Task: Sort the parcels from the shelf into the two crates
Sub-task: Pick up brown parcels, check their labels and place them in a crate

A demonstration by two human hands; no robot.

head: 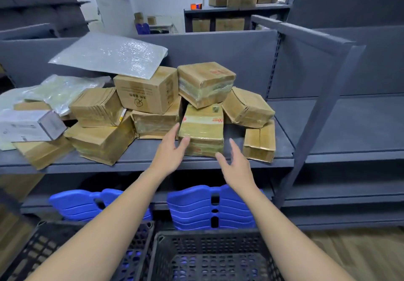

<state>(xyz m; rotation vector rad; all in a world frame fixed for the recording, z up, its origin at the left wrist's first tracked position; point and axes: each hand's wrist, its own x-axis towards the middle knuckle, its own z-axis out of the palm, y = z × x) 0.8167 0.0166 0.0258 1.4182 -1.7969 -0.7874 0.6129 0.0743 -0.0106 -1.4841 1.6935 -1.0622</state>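
Several taped cardboard parcels are piled on the grey shelf [153, 160]. At the pile's front stands a tape-wrapped brown box [202, 125] with red print. My left hand [172, 151] is at its left side, fingers straight, the fingertips at the box's lower left corner. My right hand [235, 164] hovers just right of the box's front edge, fingers spread, holding nothing. Two black perforated crates, one on the left [43, 243] and one on the right [209, 256], stand below my arms.
A silver bubble mailer [109, 55] lies on top of the pile at the back left, with pale plastic bags [59, 92] and a white box [28, 125] at the far left. Stacked blue plastic stools [201, 206] sit on the lower shelf. A slanted shelf post [317, 127] rises at right.
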